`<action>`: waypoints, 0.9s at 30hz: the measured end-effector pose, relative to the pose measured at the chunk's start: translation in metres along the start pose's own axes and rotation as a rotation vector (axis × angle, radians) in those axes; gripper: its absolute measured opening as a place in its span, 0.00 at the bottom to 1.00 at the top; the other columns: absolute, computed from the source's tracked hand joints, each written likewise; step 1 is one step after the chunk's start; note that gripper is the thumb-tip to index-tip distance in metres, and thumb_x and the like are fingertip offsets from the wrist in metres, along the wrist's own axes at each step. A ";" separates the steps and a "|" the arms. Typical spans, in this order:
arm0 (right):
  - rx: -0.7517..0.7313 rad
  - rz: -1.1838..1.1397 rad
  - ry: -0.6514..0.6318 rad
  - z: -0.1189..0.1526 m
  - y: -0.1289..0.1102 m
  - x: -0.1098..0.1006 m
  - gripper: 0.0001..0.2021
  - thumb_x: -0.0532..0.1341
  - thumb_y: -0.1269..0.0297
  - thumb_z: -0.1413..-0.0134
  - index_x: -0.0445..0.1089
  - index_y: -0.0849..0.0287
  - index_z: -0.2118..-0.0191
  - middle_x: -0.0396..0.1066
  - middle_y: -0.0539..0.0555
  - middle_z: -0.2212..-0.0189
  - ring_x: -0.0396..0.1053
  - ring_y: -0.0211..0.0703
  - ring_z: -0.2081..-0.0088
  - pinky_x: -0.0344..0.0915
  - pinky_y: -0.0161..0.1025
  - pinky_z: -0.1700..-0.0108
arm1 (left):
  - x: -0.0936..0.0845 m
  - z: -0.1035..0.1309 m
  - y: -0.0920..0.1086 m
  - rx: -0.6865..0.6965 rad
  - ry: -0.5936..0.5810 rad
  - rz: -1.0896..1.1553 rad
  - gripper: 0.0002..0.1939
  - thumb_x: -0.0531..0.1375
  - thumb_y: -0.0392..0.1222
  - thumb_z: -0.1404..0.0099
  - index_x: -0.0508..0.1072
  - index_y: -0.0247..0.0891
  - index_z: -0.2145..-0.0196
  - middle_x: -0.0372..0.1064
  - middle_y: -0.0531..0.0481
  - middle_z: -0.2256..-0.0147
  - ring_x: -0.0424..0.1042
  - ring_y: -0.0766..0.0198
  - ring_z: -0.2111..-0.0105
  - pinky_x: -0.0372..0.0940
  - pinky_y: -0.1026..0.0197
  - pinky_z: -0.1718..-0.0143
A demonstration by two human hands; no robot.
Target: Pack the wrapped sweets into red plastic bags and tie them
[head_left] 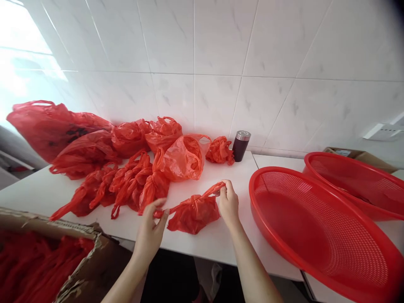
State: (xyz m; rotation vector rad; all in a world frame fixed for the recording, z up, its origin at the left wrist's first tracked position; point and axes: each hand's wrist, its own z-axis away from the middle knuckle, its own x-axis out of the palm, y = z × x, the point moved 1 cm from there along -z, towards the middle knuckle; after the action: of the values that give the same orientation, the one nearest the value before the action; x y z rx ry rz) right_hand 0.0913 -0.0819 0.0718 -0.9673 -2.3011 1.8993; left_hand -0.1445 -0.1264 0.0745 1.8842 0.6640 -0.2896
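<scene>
A small filled red plastic bag (195,214) lies near the front edge of the white table (235,185), its two handles drawn out to opposite sides. My left hand (151,227) is closed on the left handle. The right handle is gripped in the fingers of my right hand (228,202). At the middle of the bag the plastic is gathered, perhaps in a knot. What is inside the bag cannot be made out. Just left of my left hand sits a row of several tied red bags (134,181).
Larger red bags (85,153) stand along the tiled wall, with an opened bag (184,160) and a crumpled one (219,150) beside a dark tumbler (240,147). Two red plastic baskets (293,227) fill the right. A cardboard box (85,269) of red plastic stands front left.
</scene>
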 end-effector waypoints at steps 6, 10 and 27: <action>-0.161 -0.318 -0.135 0.021 -0.036 -0.007 0.12 0.46 0.60 0.36 0.64 0.55 0.59 0.71 0.50 0.67 0.69 0.38 0.67 0.64 0.36 0.62 | 0.021 -0.006 0.042 0.306 -0.152 -0.247 0.15 0.57 0.45 0.36 0.70 0.44 0.51 0.69 0.43 0.52 0.67 0.53 0.50 0.61 0.51 0.49; -0.068 -0.392 -0.104 0.024 -0.036 -0.012 0.13 0.48 0.56 0.37 0.64 0.56 0.57 0.71 0.51 0.66 0.70 0.40 0.66 0.66 0.37 0.63 | 0.036 -0.012 0.037 0.092 -0.445 -0.245 0.09 0.53 0.46 0.34 0.71 0.42 0.62 0.73 0.49 0.65 0.71 0.58 0.66 0.62 0.59 0.65; 0.072 -0.015 -0.237 0.042 0.037 0.033 0.12 0.50 0.55 0.41 0.65 0.54 0.60 0.73 0.51 0.70 0.71 0.43 0.69 0.63 0.38 0.67 | -0.014 -0.084 0.056 -0.035 -0.014 -0.047 0.20 0.55 0.54 0.37 0.54 0.40 0.77 0.48 0.58 0.79 0.52 0.69 0.78 0.49 0.65 0.77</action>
State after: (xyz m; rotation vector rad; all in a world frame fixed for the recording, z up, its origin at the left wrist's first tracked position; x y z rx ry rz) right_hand 0.0649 -0.1013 0.0156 -0.7522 -2.3303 2.1803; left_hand -0.1328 -0.0699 0.1586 1.8335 0.7008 -0.3196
